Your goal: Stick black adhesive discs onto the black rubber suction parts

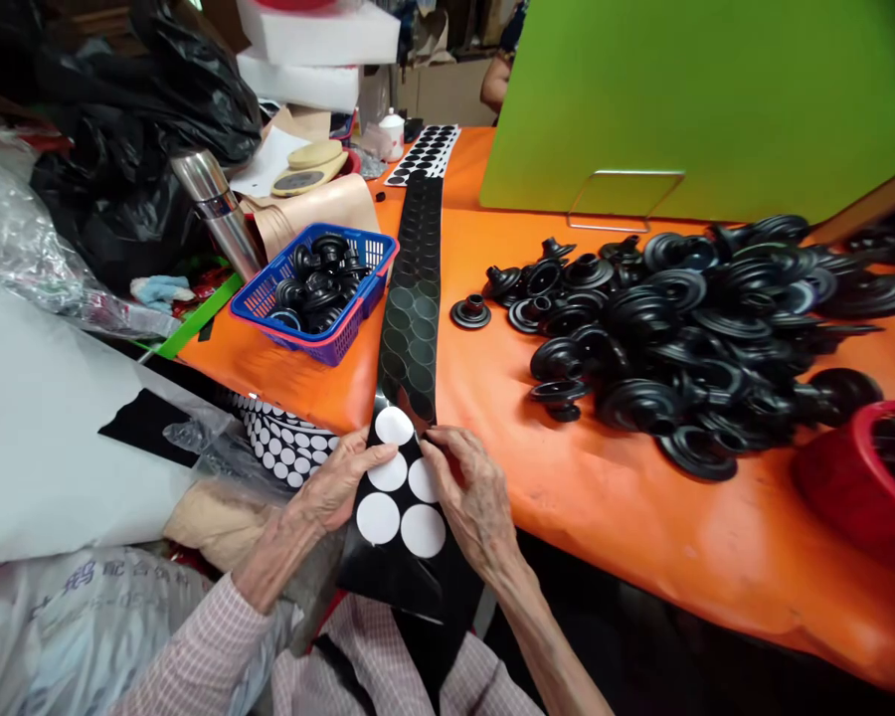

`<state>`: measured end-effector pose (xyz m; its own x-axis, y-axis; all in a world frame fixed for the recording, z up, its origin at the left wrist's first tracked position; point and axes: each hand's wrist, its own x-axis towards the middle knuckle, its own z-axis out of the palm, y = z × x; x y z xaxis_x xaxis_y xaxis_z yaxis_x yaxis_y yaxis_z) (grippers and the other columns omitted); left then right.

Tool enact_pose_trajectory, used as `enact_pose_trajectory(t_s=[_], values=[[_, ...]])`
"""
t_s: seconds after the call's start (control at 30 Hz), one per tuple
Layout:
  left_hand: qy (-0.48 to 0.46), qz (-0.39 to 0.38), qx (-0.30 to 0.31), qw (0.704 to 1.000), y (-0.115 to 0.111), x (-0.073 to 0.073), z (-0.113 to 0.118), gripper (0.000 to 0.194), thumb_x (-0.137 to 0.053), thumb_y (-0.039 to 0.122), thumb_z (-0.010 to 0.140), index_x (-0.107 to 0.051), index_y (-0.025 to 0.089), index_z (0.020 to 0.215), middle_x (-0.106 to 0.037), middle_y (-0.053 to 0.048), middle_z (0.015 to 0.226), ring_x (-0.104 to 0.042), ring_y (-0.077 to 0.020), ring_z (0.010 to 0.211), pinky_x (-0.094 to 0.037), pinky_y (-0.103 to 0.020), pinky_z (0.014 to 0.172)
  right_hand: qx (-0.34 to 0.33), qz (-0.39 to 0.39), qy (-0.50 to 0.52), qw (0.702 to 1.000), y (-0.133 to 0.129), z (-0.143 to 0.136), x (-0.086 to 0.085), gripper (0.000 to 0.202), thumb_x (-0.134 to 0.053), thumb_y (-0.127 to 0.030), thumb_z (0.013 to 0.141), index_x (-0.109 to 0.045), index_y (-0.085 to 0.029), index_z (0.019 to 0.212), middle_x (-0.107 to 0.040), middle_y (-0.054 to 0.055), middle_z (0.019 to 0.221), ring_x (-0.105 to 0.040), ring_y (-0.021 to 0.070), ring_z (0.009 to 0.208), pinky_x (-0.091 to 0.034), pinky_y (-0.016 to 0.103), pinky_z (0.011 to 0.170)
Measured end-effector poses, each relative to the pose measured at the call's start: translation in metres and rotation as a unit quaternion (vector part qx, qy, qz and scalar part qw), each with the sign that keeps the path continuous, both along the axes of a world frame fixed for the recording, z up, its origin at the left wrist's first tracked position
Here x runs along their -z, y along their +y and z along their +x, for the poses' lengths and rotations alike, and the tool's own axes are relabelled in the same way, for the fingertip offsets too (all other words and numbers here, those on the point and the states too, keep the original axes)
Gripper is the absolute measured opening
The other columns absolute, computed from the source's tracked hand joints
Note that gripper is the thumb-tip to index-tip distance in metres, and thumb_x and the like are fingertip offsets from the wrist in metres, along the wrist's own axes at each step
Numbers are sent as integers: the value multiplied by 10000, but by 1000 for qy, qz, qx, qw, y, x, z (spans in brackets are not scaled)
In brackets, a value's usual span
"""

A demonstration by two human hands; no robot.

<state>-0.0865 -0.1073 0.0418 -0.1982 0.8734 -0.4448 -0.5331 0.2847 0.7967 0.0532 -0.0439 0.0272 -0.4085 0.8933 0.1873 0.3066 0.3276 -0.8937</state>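
Note:
A long black strip of round stickers point(412, 333) runs down the orange table toward me, its near end bent over the table edge. On that near part point(389, 575) several white circles show against glossy black. My left hand point(334, 479) is closed on the left side of this end, thumb flat on top beside a white circle. At the right edge, my right hand point(471, 489) has its thumb and fingers pinched together on the strip. Whether a single sticker is between those fingertips is hidden.
Black rubber-looking flanged parts point(641, 318) are heaped on the orange table point(484, 398). A blue basket point(335, 346) holds more of them. A red tub point(850, 477) stands at right, a green board point(686, 109) behind. A steel flask point(216, 209) leans at left. Another person's arm point(496, 82) shows behind.

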Motion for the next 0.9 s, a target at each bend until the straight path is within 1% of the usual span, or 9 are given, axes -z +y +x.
enact_pose_trajectory(t_s=[0.13, 0.23, 0.3, 0.43, 0.5, 0.63, 0.7, 0.77, 0.9], values=[[131, -31, 24, 991, -8, -10, -6, 379, -748, 379, 690, -634, 142, 963, -662, -51, 826, -593, -174, 723, -463, -297, 710, 79, -27, 11, 996, 8, 10, -3, 275, -443, -382, 927, -625, -200, 829, -680, 39, 813, -639, 177, 761, -513, 308, 729], [388, -77, -55, 917, -13, -24, -11, 422, -762, 395, 663, -609, 175, 988, -606, -25, 803, -544, -177, 735, -427, -289, 692, 107, -1, 23, 994, 8, 20, -12, 254, -448, -366, 934, -603, -215, 801, -651, 21, 763, -637, 170, 705, -508, 299, 684], [469, -72, -60, 878, -9, -37, -11, 350, -727, 433, 701, -596, 189, 916, -566, -5, 773, -510, -159, 724, -412, -277, 691, 70, 25, 35, 997, 0, 21, -19, 223, -441, -328, 942, -615, -230, 842, -656, 38, 831, -657, 179, 752, -529, 313, 716], [271, -33, 143, 952, 18, -57, 6, 342, -665, 496, 736, -529, 185, 780, -514, 37, 619, -478, -113, 605, -391, -239, 611, -11, 35, 56, 998, -17, 18, -28, 194, -485, -287, 916, -611, -252, 1059, -622, 97, 1148, -642, 220, 1043, -536, 355, 909], [213, -16, 167, 963, 34, -64, 19, 347, -707, 457, 690, -509, 185, 773, -528, 44, 602, -488, -100, 579, -389, -226, 600, 12, -19, 99, 995, -17, 22, -29, 304, -551, -323, 876, -550, -251, 1172, -568, 113, 1267, -605, 239, 1128, -535, 375, 933], [274, 15, 260, 926, 66, -70, 41, 280, -643, 455, 755, -575, 185, 783, -587, 12, 555, -570, -140, 565, -420, -249, 609, 136, -167, 191, 958, -1, 45, -25, 244, -580, -462, 844, -572, -221, 882, -651, 44, 841, -656, 189, 770, -563, 322, 707], [357, 28, 244, 901, 86, -65, 48, 275, -637, 464, 773, -621, 190, 788, -554, 18, 469, -602, -170, 579, -433, -259, 637, 210, -169, 204, 941, 8, 59, -22, 290, -589, -497, 825, -545, -215, 770, -582, -6, 670, -604, 157, 638, -524, 295, 632], [375, 9, 190, 907, 109, -55, 53, 298, -676, 475, 747, -632, 180, 731, -544, 11, 440, -610, -177, 570, -440, -260, 645, 266, -140, 213, 930, 15, 74, -20, 295, -609, -499, 808, -544, -213, 780, -545, -27, 655, -566, 137, 618, -487, 270, 608], [169, -98, 232, 953, 154, -24, 69, 358, -723, 475, 715, -623, 132, 686, -643, -80, 538, -621, -194, 525, -475, -300, 576, 254, -110, 191, 942, 16, 105, -18, 274, -638, -482, 795, -576, -217, 830, -543, -17, 759, -530, 124, 664, -466, 255, 631]])
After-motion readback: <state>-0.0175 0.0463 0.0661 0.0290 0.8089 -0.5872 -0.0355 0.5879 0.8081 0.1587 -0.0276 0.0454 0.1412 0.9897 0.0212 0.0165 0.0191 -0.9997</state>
